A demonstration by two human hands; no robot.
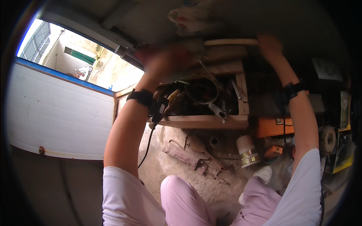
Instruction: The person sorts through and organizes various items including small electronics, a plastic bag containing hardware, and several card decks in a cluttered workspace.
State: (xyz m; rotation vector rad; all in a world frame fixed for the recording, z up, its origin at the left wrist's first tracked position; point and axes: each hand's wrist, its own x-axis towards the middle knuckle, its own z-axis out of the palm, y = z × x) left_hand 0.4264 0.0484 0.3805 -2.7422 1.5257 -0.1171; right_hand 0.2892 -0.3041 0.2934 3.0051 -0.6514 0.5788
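Note:
My right hand point(270, 46) is at the right end of a pale rod-like handle point(232, 42), its fingers blurred and dim. At the upper middle, my left hand point(164, 63) is blurred against a dark red thing; whether it holds that is not clear. A grey cylindrical part point(121, 50) juts out left of it, over the window opening. Below the hands lies an open wooden box point(203, 122) with cables, a round hoop-like rim and a metal tube point(217, 110) inside. Each wrist bears a black strap.
A white panel point(59, 110) with a blue edge stands left. Rusty metal parts point(183, 155) lie on the floor, with a metal-banded cylinder point(249, 154) beside them. An orange case point(268, 127) is at right. A plastic bag point(195, 21) is above.

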